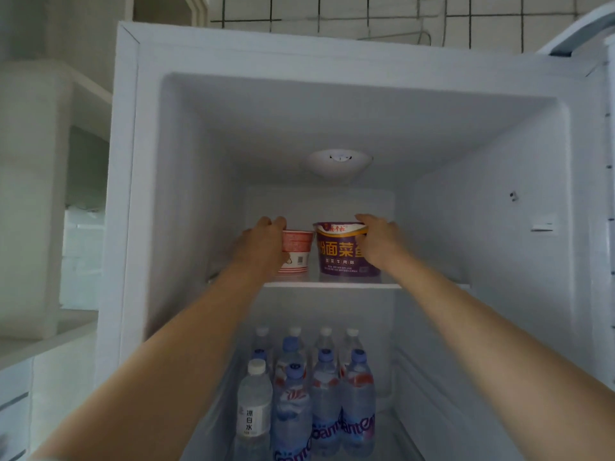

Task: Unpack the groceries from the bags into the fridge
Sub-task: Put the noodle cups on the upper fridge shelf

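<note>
**Two noodle cups held on the upper fridge shelf**

Nearest, at the frame's bottom centre, clear plastic water bottles stand packed together. Above them, mid-frame, on the glass shelf, the left hand grips a red-and-white paper cup; the right hand grips a taller purple cup just beside it. Open room remains behind and to both sides inside the smooth white fridge.

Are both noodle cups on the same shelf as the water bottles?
No. The red noodle cup and purple noodle cup stand on the upper glass shelf; the water bottles stand below.
</note>
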The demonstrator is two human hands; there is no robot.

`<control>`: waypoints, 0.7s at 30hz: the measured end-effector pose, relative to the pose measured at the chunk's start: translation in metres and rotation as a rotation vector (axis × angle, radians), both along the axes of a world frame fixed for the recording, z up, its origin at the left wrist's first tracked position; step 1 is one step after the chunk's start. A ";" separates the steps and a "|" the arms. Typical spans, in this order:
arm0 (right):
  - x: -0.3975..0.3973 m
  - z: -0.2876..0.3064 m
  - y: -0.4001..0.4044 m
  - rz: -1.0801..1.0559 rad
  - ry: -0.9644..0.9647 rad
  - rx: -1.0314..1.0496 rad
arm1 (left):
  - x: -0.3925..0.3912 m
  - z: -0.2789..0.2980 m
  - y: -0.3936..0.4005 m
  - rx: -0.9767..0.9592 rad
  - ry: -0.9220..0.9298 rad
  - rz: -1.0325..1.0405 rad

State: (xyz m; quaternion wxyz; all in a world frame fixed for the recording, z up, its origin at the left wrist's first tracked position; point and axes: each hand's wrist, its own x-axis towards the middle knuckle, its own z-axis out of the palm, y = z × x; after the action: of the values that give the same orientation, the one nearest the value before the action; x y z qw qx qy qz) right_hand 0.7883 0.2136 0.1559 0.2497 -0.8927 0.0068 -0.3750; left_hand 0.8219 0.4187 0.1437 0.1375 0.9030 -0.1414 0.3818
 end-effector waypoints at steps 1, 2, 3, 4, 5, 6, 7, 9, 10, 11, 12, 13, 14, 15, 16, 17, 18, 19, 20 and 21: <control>0.008 0.002 -0.002 0.000 0.008 -0.012 | 0.007 0.003 0.001 0.026 0.012 0.013; 0.014 0.003 -0.004 -0.001 0.019 -0.028 | 0.013 0.005 0.002 0.048 0.024 0.025; 0.021 0.005 -0.006 0.001 0.032 -0.045 | 0.020 0.007 0.002 0.064 0.038 0.030; 0.026 0.007 -0.007 0.005 0.041 -0.067 | 0.026 0.007 0.002 0.076 0.053 0.026; 0.031 0.008 -0.008 0.009 0.048 -0.087 | 0.032 0.007 0.000 0.083 0.068 0.019; 0.036 0.010 -0.009 0.009 0.048 -0.104 | 0.038 0.007 -0.001 0.089 0.082 0.017; 0.041 0.011 -0.009 0.008 0.048 -0.111 | 0.043 0.007 -0.002 0.094 0.095 0.021; 0.053 0.011 -0.011 0.016 0.056 -0.105 | 0.051 0.009 -0.005 0.103 0.123 0.036; 0.060 0.010 -0.012 0.022 0.057 -0.096 | 0.054 0.009 -0.005 0.107 0.133 0.041; 0.067 0.008 -0.013 0.028 0.053 -0.087 | 0.058 0.010 -0.005 0.109 0.138 0.042; 0.073 0.006 -0.015 0.031 0.047 -0.081 | 0.059 0.010 -0.005 0.110 0.140 0.042; 0.078 0.004 -0.016 0.031 0.042 -0.075 | 0.062 0.010 -0.005 0.109 0.141 0.043; 0.083 0.003 -0.017 0.030 0.044 -0.073 | 0.064 0.010 -0.006 0.107 0.144 0.044; 0.087 0.003 -0.018 0.031 0.048 -0.075 | 0.066 0.010 -0.006 0.107 0.148 0.044; 0.090 0.003 -0.018 0.030 0.053 -0.080 | 0.068 0.011 -0.006 0.108 0.154 0.043; 0.091 0.004 -0.019 0.028 0.058 -0.090 | 0.070 0.012 -0.006 0.109 0.159 0.043; 0.092 0.005 -0.020 0.028 0.062 -0.100 | 0.070 0.012 -0.006 0.107 0.165 0.043; 0.093 0.005 -0.021 0.034 0.061 -0.101 | 0.071 0.012 -0.006 0.107 0.171 0.042; 0.092 0.004 -0.022 0.044 0.057 -0.092 | 0.071 0.012 -0.007 0.106 0.175 0.039; 0.089 0.002 -0.022 0.053 0.055 -0.080 | 0.071 0.012 -0.007 0.102 0.179 0.037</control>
State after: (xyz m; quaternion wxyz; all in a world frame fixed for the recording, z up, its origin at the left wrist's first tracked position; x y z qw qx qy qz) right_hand 0.8776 0.1913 0.1582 0.2233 -0.9119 -0.0252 -0.3436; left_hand 0.8933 0.4117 0.1555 0.0964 0.9418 -0.1309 0.2944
